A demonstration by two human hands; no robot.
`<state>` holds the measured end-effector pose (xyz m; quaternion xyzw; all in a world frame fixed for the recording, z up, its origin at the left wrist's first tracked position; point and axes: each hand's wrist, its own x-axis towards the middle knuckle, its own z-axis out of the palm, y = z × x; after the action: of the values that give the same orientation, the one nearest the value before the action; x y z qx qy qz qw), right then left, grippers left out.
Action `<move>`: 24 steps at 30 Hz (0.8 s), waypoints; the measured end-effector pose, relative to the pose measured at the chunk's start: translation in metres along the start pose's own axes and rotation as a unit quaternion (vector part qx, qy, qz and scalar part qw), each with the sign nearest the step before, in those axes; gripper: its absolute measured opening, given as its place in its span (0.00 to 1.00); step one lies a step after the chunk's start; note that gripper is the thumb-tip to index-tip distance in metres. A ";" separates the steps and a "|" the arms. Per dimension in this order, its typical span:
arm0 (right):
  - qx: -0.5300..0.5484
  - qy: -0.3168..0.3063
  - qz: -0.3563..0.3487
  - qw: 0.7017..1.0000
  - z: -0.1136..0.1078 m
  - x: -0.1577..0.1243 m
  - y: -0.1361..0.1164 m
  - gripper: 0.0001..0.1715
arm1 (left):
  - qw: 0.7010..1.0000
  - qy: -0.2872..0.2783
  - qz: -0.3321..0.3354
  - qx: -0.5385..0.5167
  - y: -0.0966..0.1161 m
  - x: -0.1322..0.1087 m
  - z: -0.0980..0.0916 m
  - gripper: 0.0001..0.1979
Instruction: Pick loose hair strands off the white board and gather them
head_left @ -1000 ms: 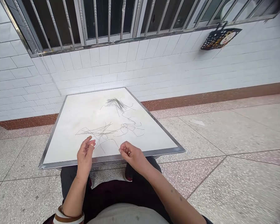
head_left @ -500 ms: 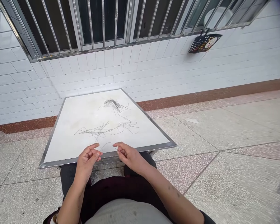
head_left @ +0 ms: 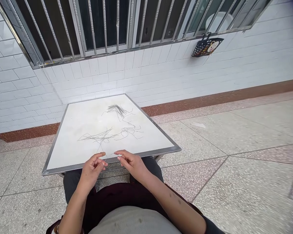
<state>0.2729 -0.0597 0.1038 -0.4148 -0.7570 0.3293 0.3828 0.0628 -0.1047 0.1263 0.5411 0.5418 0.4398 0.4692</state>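
Over the near edge of a white-topped table (head_left: 70,130), my left hand (head_left: 92,167) is closed in a loose pinch on a thin dark wire-like strand (head_left: 112,154). My right hand (head_left: 133,165) faces it a short gap away, thumb and forefinger drawn together at the strand's other side. The strand is so fine that its full course between the fingers cannot be made out. Beyond my hands lie loose, tangled strands (head_left: 97,135) of the same look. Farther back sits a denser bundle of strands (head_left: 116,109).
A grey metal rim (head_left: 158,150) edges the table, and my knees are under its near side. Behind it rises a white tiled wall (head_left: 92,76) with a barred window (head_left: 109,26). A patterned bag (head_left: 207,47) hangs from the bars. Speckled floor (head_left: 205,178) extends rightward.
My right hand has shifted slightly left, nearer my left hand. The strand's arched loop between them no longer shows clearly. The view has moved a little.
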 end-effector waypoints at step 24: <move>-0.153 0.008 -0.125 0.980 0.020 -0.022 -0.006 0.12 | 0.998 0.051 0.049 -0.007 0.010 0.003 0.040 0.18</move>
<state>0.2616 -0.0849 0.0921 -0.3732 -0.8411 0.1559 0.3591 0.1035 -0.1029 0.1291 0.5407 0.5350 0.4925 0.4229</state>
